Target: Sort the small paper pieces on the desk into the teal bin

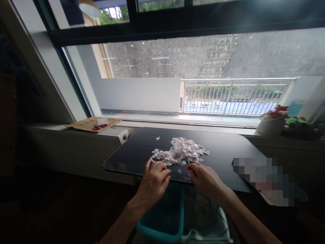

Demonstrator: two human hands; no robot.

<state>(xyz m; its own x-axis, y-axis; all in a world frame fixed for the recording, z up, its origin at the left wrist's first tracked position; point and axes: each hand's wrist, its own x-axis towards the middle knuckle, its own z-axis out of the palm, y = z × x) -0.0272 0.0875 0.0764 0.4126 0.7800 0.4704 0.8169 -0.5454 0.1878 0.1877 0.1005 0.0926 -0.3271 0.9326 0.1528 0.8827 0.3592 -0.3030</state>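
Note:
A heap of small pale paper scraps (186, 149) lies on the dark table (223, 145). My left hand (156, 178) is open over the table's near edge, its fingers apart and bent, with the fingertips beside the heap's near left side. My right hand (207, 179) is closed at the near right of the heap. Its fingers pinch a thin, see-through pinkish sheet (186, 168), partly covered by the hand. A few loose clear bits (179, 171) lie between the hands. Under the table edge, below my hands, stands a teal bin (161, 220).
Red-handled scissors (100, 126) rest on a brown paper envelope (86, 124) on the left sill, beside a radiator (114, 134). A white pot (271, 124) stands on the right sill. A blurred-out item (266, 181) lies at the table's right edge. A window spans the back.

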